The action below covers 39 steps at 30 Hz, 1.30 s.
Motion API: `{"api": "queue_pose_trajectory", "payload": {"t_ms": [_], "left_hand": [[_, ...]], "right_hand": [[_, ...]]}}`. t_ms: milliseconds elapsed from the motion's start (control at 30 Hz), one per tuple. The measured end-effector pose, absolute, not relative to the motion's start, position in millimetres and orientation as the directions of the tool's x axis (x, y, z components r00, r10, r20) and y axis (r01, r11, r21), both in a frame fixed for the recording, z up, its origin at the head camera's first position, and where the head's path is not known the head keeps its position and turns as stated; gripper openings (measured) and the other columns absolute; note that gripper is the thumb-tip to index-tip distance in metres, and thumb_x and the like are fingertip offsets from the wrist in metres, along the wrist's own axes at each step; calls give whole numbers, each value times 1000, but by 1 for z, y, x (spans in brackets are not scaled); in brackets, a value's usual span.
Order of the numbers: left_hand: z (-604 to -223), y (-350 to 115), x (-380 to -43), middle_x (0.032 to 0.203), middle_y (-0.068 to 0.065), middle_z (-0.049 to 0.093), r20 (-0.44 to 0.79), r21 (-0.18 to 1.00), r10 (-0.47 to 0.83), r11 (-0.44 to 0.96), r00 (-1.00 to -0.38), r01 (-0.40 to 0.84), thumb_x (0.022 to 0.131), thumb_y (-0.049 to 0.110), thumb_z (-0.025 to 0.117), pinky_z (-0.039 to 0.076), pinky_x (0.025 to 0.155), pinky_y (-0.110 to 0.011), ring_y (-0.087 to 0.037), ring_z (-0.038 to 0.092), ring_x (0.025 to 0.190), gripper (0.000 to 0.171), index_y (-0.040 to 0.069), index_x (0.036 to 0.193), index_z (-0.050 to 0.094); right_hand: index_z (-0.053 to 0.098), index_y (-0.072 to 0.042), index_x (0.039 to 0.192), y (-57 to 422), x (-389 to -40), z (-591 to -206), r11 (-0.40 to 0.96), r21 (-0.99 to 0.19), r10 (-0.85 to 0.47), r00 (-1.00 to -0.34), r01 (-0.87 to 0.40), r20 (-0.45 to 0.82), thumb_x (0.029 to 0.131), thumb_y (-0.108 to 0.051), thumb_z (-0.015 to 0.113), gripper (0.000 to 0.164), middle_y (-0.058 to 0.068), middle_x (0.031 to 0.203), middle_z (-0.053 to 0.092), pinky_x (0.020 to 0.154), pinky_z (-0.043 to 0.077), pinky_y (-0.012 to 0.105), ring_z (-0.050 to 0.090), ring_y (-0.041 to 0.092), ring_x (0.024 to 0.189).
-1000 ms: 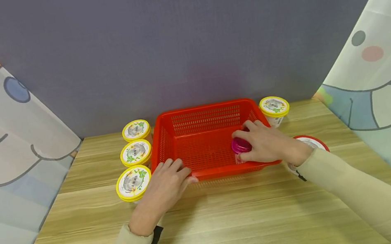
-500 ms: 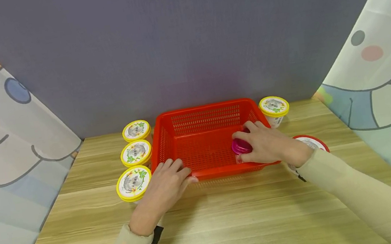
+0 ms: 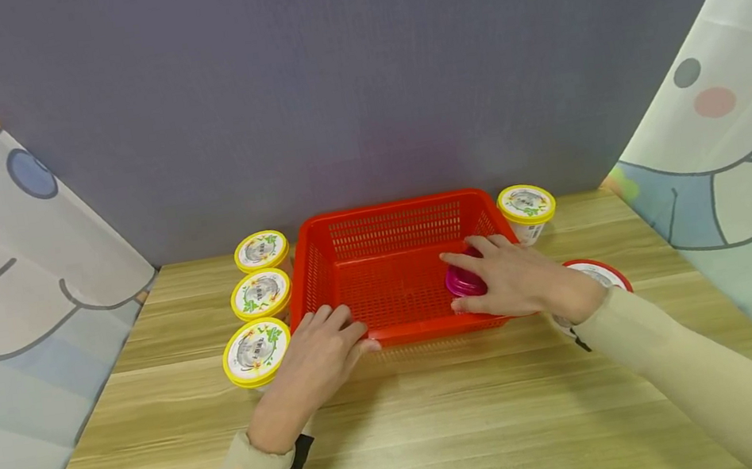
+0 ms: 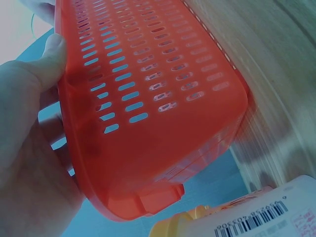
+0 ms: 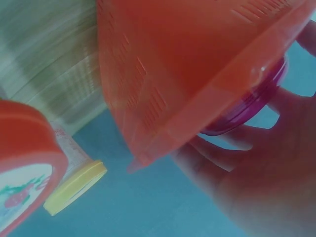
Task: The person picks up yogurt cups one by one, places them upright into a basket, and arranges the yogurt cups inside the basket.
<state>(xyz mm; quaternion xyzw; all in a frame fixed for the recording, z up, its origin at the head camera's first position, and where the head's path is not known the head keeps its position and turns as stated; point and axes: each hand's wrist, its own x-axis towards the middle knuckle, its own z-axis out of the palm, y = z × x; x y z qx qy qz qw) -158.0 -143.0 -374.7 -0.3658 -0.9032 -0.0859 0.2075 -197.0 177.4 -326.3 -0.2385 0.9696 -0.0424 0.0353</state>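
Observation:
A red plastic basket [image 3: 397, 336] with slotted walls stands on the table. My left hand [image 3: 326, 354] holds its near left rim, the thumb outside and the fingers over the edge; the left wrist view shows the thumb [image 4: 53, 52] against that rim. Inside the basket's near right corner is a jar with a magenta lid [image 3: 462, 281]. Over it spreads my right hand [image 3: 508, 276], index finger and thumb stretched apart on either side of the lid. In the right wrist view the basket wall hides most of the jar [image 5: 247, 106].
Left of the basket, three yellow-lidded tubs stand in a row, the nearest tub [image 3: 258, 353] close to my left wrist. Another yellow-lidded tub [image 3: 527, 205] is at the back right. A red-lidded tub [image 3: 601, 271] sits partly under my right forearm. A grey panel [image 3: 356, 93] rises behind.
My right index finger and thumb have spread away from the magenta-lidded jar, which they gripped before. The jar stays in the same corner. My left hand and the basket have not moved.

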Motion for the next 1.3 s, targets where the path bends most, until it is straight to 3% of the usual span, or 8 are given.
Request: {"api": "queue_pose_trajectory", "payload": {"t_ms": [233,500,667,1000,1300], "left_hand": [[-375,-143,-158,82,3,50,433,-6,630,717,-644,697,91,38,76,36,67,-29,-18,42,76,24,15,92,74],[-375,-143,-158,81,3,48,432,3,626,718,-649,696,91,39,75,35,67,-29,-18,41,76,24,15,91,74],[-375,-143,-159,81,3,48,435,0,627,717,-646,697,91,39,76,35,67,-29,-18,42,75,24,14,91,74],[-374,-143,-158,83,3,52,431,-7,630,719,-646,695,92,38,74,37,67,-29,-18,44,77,23,15,93,75],[-374,-144,-158,83,3,51,433,-6,629,719,-646,695,92,38,74,37,67,-29,-18,43,76,23,15,93,75]], "right_hand": [[25,-27,163,179,-195,-327,877,-161,-464,-885,-453,-36,90,-78,49,92,21,167,15,109,23,74,10,51,151],[16,-29,164,181,-194,-328,871,-174,-467,-884,-460,5,90,-77,49,94,17,169,3,113,7,73,-3,47,153],[16,-27,164,184,-193,-328,870,-181,-464,-886,-458,8,90,-77,49,95,16,169,-2,115,1,71,-7,46,153],[13,-28,164,191,-187,-326,881,-175,-444,-896,-439,9,90,-79,48,97,14,170,-5,118,1,66,-10,43,154],[14,-26,165,204,-183,-326,883,-213,-424,-905,-419,24,92,-74,52,95,16,169,-3,116,0,68,-8,47,153]]}}
